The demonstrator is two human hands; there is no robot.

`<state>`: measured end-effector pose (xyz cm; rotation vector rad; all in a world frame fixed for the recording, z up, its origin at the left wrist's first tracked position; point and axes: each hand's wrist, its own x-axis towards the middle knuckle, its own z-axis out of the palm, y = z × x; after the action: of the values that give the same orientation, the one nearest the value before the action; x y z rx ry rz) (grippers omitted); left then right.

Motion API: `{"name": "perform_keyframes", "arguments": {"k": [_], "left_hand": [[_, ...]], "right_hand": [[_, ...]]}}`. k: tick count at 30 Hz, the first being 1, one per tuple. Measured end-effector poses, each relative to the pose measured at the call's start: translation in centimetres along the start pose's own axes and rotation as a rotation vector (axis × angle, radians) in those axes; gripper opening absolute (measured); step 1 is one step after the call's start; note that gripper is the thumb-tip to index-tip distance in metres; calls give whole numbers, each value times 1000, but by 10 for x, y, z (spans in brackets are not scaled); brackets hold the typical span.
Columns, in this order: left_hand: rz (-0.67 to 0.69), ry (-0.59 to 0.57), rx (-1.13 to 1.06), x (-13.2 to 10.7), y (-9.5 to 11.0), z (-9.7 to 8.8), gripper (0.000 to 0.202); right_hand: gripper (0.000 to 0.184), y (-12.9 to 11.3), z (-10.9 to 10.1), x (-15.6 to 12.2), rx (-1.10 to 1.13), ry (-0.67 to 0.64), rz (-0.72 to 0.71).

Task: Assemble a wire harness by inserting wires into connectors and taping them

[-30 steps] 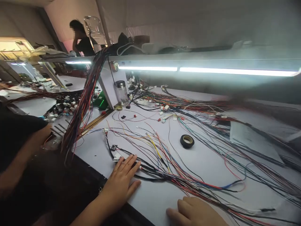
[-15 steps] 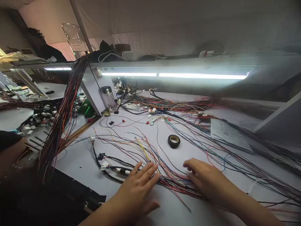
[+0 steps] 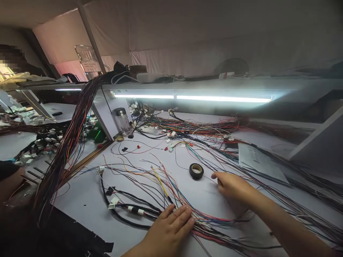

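Observation:
My left hand (image 3: 174, 226) lies palm down across a bundle of thin coloured wires (image 3: 211, 232), fingers stretched out and together. My right hand (image 3: 234, 189) is raised a little to the right of the tape, its fingers closed in a pinch. A thin dark wire (image 3: 210, 178) runs from beside the tape into those fingertips; the grip itself is partly hidden. The roll of black tape (image 3: 196, 171) lies on the table just left of my right hand. Black-sleeved harness branches with a white connector (image 3: 112, 204) lie left of my left hand.
Loose wires (image 3: 171, 125) heap along the back. A glass jar (image 3: 122, 121) stands by the divider, and papers (image 3: 258, 162) lie at right. A thick wire hank (image 3: 80, 117) hangs from the shelf at left. A person's arm (image 3: 10, 182) is at the left edge.
My right hand has lifted off the wire bundle and moved up towards the tape, drawing a thin wire along. My left hand stays on the bundle, now slightly lower in view. The camera has tilted up.

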<state>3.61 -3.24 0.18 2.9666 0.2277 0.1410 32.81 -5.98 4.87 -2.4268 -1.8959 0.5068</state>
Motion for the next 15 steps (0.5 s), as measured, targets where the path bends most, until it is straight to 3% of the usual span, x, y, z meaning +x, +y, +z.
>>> {"name": "perform_keyframes", "arguments": {"k": [5, 7, 10, 13, 15], "left_hand": [[32, 95, 115, 1, -5, 12, 48], [40, 124, 135, 2, -6, 13, 48], [39, 143, 143, 3, -8, 13, 49], [29, 95, 96, 3, -11, 16, 53], [-8, 58, 25, 3, -13, 13, 55]], "right_hand": [[20, 48, -8, 2, 779, 70, 68], [8, 57, -14, -5, 1086, 210, 39], [13, 68, -23, -14, 1420, 513, 36], [16, 79, -23, -18, 1445, 612, 107], [16, 87, -17, -23, 1137, 585, 85]]}}
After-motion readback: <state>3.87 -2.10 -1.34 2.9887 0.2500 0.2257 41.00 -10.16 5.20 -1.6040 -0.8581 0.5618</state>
